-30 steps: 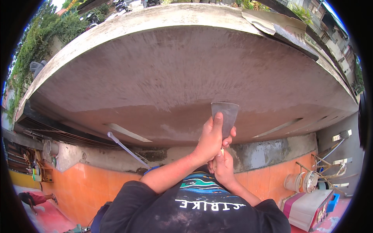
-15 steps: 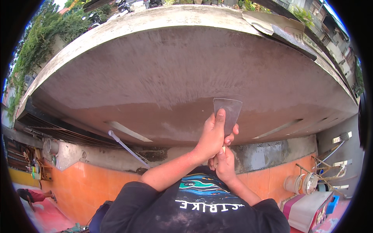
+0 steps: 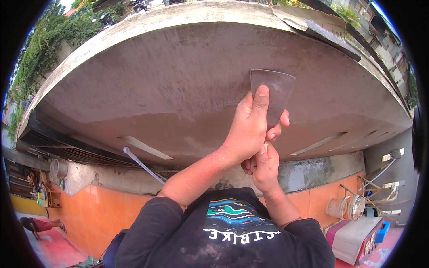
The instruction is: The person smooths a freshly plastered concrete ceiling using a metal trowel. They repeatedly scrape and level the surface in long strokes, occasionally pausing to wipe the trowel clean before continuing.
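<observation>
From where I stand, the grey wall spans the area ahead of the person. A pale ledge caps it; a sheet of cardboard lies over the ledge toward the wall's right end. A dark slatted grille adjoins the wall's lower left. A white pole slants near the wall's foot, left of its middle. Two buckets and a box stand off the wall's right end. Another person, partly visible, is well back from the wall, at far left.

The scraper is in front of the wall, right of its middle, blade upward. The left hand grips it, thumb flat on the face, fingers behind. The right hand is closed below, on the handle, which both hands mostly hide. Contact between blade edge and wall cannot be confirmed.

The blade is a thin grey plate, flaring to a slightly curved top edge. The wall is matt and streaked above, smoother and darker brown below, with an uneven boundary. Narrow pale slots mark its lower part. A shiny wet patch lies at its foot, to the right.
</observation>
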`<state>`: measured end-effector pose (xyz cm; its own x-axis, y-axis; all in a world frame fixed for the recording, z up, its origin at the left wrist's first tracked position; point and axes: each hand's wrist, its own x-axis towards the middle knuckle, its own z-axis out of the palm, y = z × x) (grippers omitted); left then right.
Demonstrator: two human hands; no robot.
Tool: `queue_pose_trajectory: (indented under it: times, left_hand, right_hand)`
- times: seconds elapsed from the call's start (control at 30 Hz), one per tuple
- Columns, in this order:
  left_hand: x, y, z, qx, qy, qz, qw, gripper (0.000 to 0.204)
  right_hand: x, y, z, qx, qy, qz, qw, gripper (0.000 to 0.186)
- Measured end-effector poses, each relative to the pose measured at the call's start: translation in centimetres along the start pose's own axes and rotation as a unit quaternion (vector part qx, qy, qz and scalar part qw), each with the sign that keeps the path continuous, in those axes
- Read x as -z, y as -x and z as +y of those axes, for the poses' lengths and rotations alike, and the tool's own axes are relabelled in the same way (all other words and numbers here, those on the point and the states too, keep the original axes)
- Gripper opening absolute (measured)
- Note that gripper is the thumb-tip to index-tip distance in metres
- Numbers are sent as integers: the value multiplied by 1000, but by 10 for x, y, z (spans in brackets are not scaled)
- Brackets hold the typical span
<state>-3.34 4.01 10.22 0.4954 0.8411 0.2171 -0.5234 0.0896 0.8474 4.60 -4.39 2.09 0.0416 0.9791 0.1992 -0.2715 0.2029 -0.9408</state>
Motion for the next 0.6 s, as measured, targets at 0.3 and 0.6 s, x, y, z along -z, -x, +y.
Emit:
queue_pose_trajectory:
  times: [0.3,0.6]
  left_hand:
    - [19,42,-50,163,47,109,979,55]
    - [15,17,-21,95,-12,68,993,55]
  right_hand:
    - [5,56,40,-144,-18,26,989,35]
    - [-12,12,23,-22,-2,26,999,37]
